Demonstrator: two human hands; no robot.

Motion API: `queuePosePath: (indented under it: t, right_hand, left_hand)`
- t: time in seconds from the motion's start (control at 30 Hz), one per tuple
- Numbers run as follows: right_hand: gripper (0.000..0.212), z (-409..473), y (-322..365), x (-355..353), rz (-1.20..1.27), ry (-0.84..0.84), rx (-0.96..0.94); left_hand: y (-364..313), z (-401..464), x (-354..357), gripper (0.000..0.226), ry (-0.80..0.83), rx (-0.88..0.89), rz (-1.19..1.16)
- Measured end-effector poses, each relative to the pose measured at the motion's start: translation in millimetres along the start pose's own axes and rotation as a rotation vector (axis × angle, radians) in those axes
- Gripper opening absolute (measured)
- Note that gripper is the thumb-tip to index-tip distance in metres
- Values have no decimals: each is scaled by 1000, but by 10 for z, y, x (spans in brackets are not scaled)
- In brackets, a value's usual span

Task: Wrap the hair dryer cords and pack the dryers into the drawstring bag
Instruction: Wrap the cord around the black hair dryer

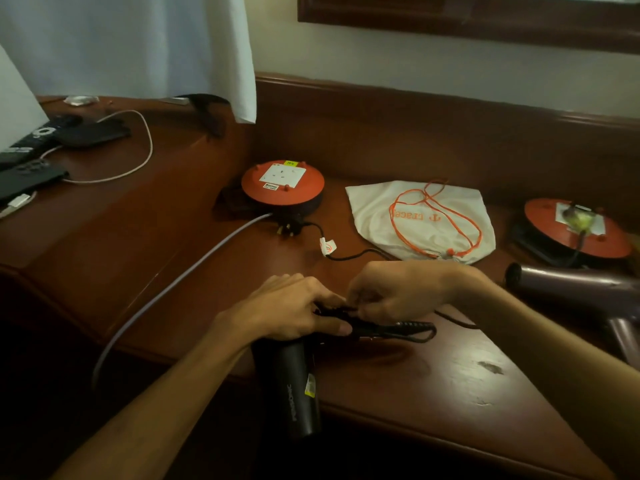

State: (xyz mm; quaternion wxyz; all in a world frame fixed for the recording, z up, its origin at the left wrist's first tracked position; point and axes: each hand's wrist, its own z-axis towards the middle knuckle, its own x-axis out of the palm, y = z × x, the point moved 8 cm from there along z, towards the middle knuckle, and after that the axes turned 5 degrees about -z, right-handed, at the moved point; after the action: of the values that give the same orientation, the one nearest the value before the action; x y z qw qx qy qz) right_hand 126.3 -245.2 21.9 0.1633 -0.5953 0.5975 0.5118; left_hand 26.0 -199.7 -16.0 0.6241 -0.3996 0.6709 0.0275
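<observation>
The purple dryer (581,289) is cut off by the right edge.

Dark reddish-brown wooden desk (433,375), glossy, raised back ledge along the wall, a pale scuff near the front right. Mid-desk: round orange cable reel (282,183) with white socket plate, grey cable (180,282) running off the front edge. Just right of it: white drawstring bag (420,220) lying flat, orange cord looped on top. Far right: second orange reel (576,228), purple hair dryer (581,289) lying near it. Front edge: black hair dryer (294,386), barrel overhanging, black cord (346,254) trailing back to a plug by the first reel. Left wing: remote control (31,142), dark phone (31,178), pinkish cable (138,161).
</observation>
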Motion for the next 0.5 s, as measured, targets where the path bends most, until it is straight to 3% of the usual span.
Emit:
queuePosePath:
  t: [0.13,0.23,0.37,0.5]
  right_hand:
    - [14,-383,41,-214,15,-29,-16]
    - [16,-594,-11,-216,230,-120,-85]
    - [27,-530,-6,278,538,-251,-99]
    - [29,-325,63,678,519,-295,-61]
  left_hand:
    - [66,-13,-77,49,-83,-1,-109]
    - [177,-74,-108,47,-138,12,-292]
    - [273,-152,-198,35,-230,52,-629]
    - [282,-212,-211,32,-231,49,-774]
